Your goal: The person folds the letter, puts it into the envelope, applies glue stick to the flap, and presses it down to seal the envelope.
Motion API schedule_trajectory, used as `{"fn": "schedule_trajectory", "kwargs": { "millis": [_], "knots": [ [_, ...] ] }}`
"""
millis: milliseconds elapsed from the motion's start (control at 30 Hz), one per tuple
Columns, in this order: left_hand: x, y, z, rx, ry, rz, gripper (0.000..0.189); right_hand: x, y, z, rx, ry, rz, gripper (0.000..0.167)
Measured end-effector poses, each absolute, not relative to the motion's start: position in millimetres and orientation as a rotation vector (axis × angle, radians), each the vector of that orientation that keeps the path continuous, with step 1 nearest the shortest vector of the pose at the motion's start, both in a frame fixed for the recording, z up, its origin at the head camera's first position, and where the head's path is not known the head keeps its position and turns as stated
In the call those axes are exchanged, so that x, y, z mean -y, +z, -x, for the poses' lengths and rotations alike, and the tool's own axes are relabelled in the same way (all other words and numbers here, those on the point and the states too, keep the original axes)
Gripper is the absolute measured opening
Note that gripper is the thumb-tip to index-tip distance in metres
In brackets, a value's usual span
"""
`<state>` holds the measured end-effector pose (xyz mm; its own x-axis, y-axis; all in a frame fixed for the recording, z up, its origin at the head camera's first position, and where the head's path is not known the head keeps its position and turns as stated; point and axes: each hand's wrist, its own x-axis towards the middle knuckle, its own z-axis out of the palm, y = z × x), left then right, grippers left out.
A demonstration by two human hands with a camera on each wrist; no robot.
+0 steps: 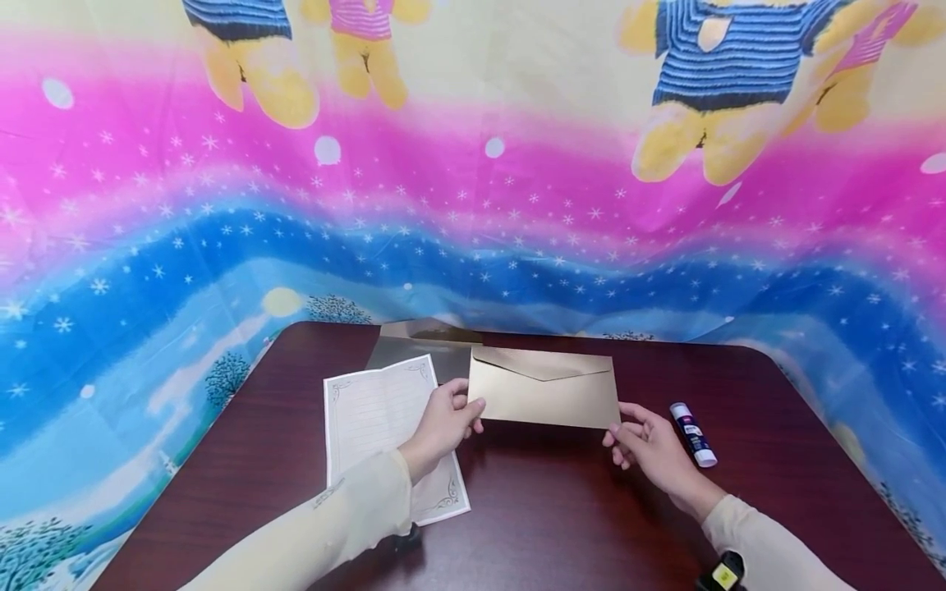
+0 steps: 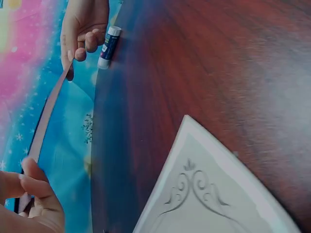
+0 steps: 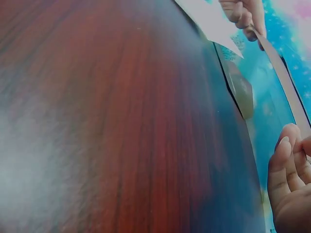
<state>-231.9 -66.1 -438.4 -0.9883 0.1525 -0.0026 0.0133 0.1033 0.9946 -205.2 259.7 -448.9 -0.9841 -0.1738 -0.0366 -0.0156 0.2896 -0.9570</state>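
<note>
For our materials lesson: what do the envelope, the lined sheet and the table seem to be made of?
Envelope: paper, probably with a metallic or pearl finish, given its soft gold sheen and crisp flap fold.
Lined sheet: thin matte paper, printed with lines and corner scrolls.
Table: dark red-brown wood or wood-look laminate; grain streaks show and the surface is glossy.

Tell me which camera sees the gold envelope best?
The head view: the whole gold envelope faces it, closed flap showing, held at each end by the left hand and right hand. Both wrist views show only its thin edge.
</note>
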Motion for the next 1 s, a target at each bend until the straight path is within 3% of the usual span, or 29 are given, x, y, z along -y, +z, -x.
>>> {"fn": "schedule_trajectory", "kwargs": {
  "millis": [300,567,1000],
  "knots": [
    [56.7,-434.3,249.6,-2.374,1.914,-0.139,0.060,-257.3,-452.1,225.0,-2.356,-1.920,0.017,0.044],
    [54.5,-430.0,267.1,-2.505,1.744,-0.220,0.056,-253.2,-452.3,243.5,-2.311,-1.993,-0.104,0.048],
    [45.3,-440.5,294.6,-2.696,1.548,-0.094,0.046,-251.6,-453.8,267.2,-2.263,-2.035,-0.228,0.056]
  ]
}}
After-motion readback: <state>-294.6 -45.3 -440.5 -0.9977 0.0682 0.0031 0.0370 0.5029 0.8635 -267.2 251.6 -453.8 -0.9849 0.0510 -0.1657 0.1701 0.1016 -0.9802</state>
